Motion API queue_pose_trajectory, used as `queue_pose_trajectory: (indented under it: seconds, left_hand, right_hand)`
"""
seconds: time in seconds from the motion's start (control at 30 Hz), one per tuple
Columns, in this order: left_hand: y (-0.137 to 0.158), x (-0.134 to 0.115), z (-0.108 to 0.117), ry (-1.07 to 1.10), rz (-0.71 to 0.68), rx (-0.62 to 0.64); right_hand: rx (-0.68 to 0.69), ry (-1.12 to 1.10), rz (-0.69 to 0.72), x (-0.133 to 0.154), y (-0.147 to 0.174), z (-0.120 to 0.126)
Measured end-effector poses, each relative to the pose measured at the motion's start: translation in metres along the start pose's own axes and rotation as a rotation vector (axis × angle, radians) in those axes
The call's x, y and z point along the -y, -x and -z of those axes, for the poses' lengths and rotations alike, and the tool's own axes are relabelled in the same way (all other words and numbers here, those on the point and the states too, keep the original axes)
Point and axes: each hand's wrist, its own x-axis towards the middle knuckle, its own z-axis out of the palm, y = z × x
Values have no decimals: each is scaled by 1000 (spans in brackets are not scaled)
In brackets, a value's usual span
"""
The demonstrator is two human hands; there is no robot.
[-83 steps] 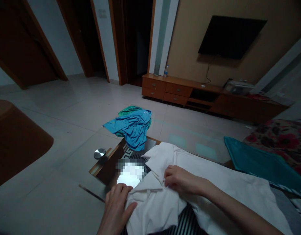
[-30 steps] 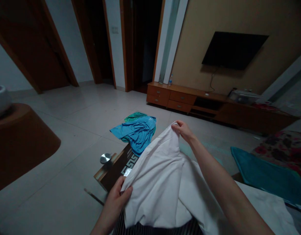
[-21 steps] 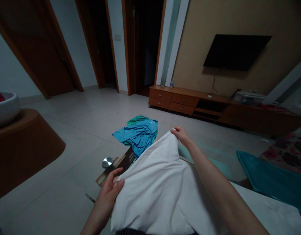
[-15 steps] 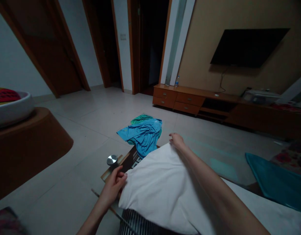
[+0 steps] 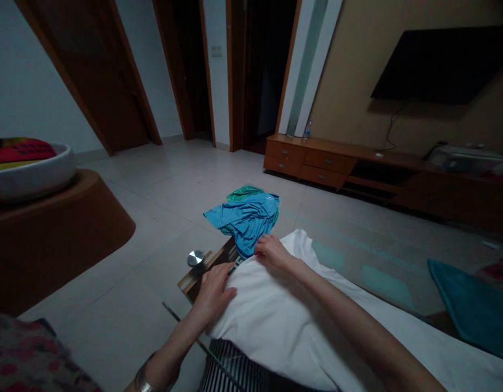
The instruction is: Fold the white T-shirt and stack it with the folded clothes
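Observation:
A large white cloth (image 5: 276, 316) is spread over the glass table in front of me, lightly creased, its far corner folded up a little. My left hand (image 5: 213, 291) rests on its left edge, fingers stretched out and thumb apart. At the far edge, my right hand (image 5: 271, 251) has its fingers curled down onto the fabric, pinching it; the fingertips are partly hidden. Just beyond the right hand lies a crumpled blue shirt (image 5: 249, 218), with a green patterned cloth (image 5: 243, 193) partly under it.
A round metal disc (image 5: 195, 258) sits at the table corner. To the right lies a teal cloth (image 5: 467, 305). A white basin (image 5: 34, 177) with red and yellow fabric stands on a brown surface at left. A low wooden cabinet (image 5: 290, 158) lines the far wall.
My right hand has moved left and lower along the cloth's far edge. My left hand has shifted up and right, its fingers now extended on the fabric. The view has turned slightly left.

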Motion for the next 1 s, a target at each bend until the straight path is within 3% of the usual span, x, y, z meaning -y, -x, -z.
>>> queue_pose_trajectory:
  seconds: [0.23, 0.4, 0.57, 0.67, 0.87, 1.0]
  left_hand:
    - [-18, -11, -7, 30, -200, 121]
    - [-19, -13, -1, 6, -174, 215]
    - [-15, -10, 11, 64, -178, 172]
    - [-8, -11, 15, 116, -149, 171]
    - [1, -10, 5, 84, 52, 177]
    - [0, -12, 1, -53, 33, 214]
  right_hand:
    - [-124, -171, 217, -2, 44, 8]
    - [-163, -188, 170, -6, 64, 13]
    - [-152, -224, 83, -16, 40, 6]
    - [-83, -207, 82, -19, 17, -3]
    - [96, -73, 25, -11, -9, -6]
    - [210, 16, -24, -7, -14, -1]
